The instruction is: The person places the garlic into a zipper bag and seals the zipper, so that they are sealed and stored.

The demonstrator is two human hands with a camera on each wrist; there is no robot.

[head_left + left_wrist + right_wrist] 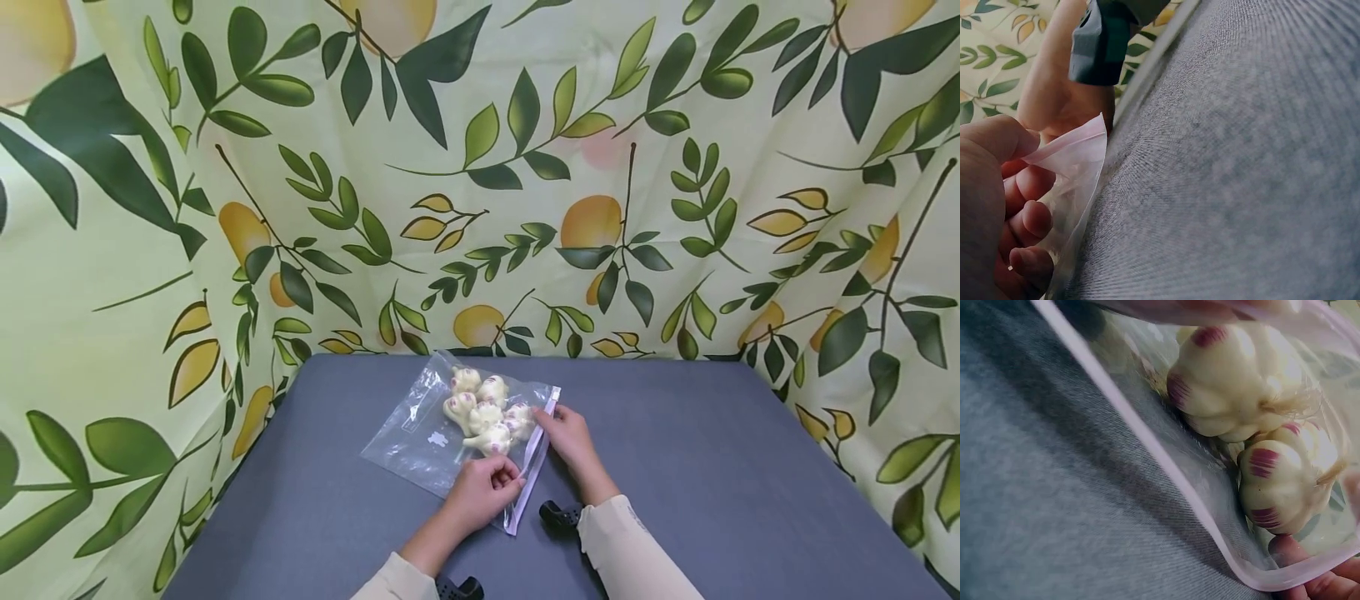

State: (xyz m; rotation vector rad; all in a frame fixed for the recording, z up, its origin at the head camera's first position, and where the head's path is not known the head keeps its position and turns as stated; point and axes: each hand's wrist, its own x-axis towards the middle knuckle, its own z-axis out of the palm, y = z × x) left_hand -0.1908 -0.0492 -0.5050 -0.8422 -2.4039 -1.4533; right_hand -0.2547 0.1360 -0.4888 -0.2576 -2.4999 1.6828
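Observation:
A clear zip bag (420, 425) lies slanted on the table with several garlic bulbs (486, 417) inside, white with purple streaks. Its pale pink zip edge (534, 479) faces right. My left hand (483, 492) pinches the bag near the near end of this edge; the left wrist view shows the bag's corner (1082, 150) sticking out past thumb and curled fingers. Toward the far end, my right hand (572, 442) holds the zip edge, thumb side by the bulbs. In the right wrist view the bag's mouth gapes, and two bulbs (1235, 381) show close inside.
The grey cloth-covered table (675, 467) extends to both sides of the bag. A leaf-and-fruit patterned curtain (525, 208) surrounds its back and sides. Black wrist mounts (558, 517) sit on both forearms, close over the tabletop.

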